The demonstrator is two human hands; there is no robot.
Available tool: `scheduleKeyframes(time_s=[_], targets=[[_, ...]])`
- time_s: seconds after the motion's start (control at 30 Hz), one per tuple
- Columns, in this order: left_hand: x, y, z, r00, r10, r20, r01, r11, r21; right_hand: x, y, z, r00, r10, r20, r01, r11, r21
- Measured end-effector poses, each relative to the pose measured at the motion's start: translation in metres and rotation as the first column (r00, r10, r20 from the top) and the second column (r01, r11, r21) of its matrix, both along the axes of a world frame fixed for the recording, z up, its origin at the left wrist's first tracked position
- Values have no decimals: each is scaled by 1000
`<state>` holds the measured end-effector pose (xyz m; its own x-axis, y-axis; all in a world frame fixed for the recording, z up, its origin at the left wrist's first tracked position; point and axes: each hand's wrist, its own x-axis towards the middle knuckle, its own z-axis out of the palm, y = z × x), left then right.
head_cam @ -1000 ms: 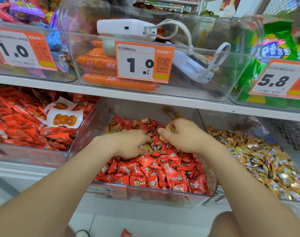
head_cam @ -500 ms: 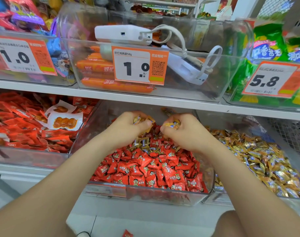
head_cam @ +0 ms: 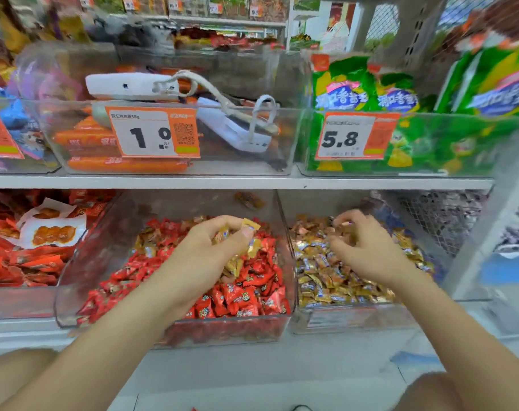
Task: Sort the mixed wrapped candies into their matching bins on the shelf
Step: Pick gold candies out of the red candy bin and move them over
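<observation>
Our left hand (head_cam: pixel 211 253) pinches a few gold-wrapped candies (head_cam: pixel 250 225) above the red candies (head_cam: pixel 240 295) in the middle clear bin (head_cam: pixel 222 333). Our right hand (head_cam: pixel 371 250) hovers with curled fingers over the gold-candy bin (head_cam: pixel 353 321); blur hides whether it holds anything.

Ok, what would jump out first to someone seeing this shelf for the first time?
The left hand pinching gold-wrapped candies above the clear bin heaped with red candies, bottom centre. Beside it, the right hand hovers over the bin of gold candies. Above sit an orange 1.0 tag and a 5.8 tag.
</observation>
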<state>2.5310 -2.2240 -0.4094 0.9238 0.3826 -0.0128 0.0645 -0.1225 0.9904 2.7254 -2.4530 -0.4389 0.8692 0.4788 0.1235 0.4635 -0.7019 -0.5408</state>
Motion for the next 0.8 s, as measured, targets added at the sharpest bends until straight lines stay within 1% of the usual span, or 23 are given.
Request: scheduleKeyframes(time_s=[0.03, 0.07, 0.1, 0.13, 0.17, 0.23, 0.27, 0.3, 0.37, 0.43, 0.5, 0.6, 0.67, 0.73, 0.77, 0.8], targets=[[5, -12, 4, 1000, -12, 14, 11, 998, 57, 8, -11, -11, 996, 93, -13, -94, 984, -152], [11, -23, 7, 999, -30, 34, 26, 994, 110, 17, -21, -23, 984, 179, -6, -173, 941, -290], [17, -34, 8, 997, -56, 58, 45, 985, 166, 22, -29, -30, 970, 243, -18, -232, 899, -372], [25, -45, 9, 993, -83, 86, 60, 968, 243, 26, -35, -35, 960, 280, -24, -266, 880, -395], [33, -54, 8, 989, -104, 103, 62, 935, 348, 31, -41, -38, 961, 276, -3, -255, 883, -394], [52, -73, 8, 986, -121, 113, 38, 829, 558, 40, -51, -37, 978, 202, 57, -166, 910, -381], [62, -82, 8, 985, -128, 112, 29, 773, 634, 45, -56, -36, 982, 172, 83, -129, 918, -375], [74, -90, 8, 985, -133, 106, 25, 730, 683, 48, -62, -34, 982, 159, 105, -114, 933, -342], [99, -101, 2, 990, -131, 58, 45, 673, 739, 47, -72, -28, 976, 156, 154, -129, 977, -171], [125, -109, -9, 992, -125, -32, 106, 645, 757, 46, -82, -25, 975, 105, 193, -109, 994, 8], [146, -113, -21, 984, -147, -104, 175, 630, 757, 44, -87, -22, 981, 27, 193, -53, 990, 131], [161, -116, -26, 923, -249, -293, 384, 551, 741, 38, -84, -18, 993, -33, 114, 8, 976, 216], [161, -115, -24, 892, -274, -358, 449, 468, 761, 31, -76, -11, 996, -24, 83, 4, 971, 239], [152, -113, -18, 915, -247, -318, 390, 343, 854, 22, -66, -2, 998, -2, 64, -14, 966, 260], [144, -110, -13, 936, -236, -260, 322, 280, 904, 16, -59, 3, 998, 15, 54, -28, 966, 259], [133, -105, -9, 956, -228, -183, 238, 239, 941, 10, -50, 7, 998, 39, 46, -49, 965, 256]])
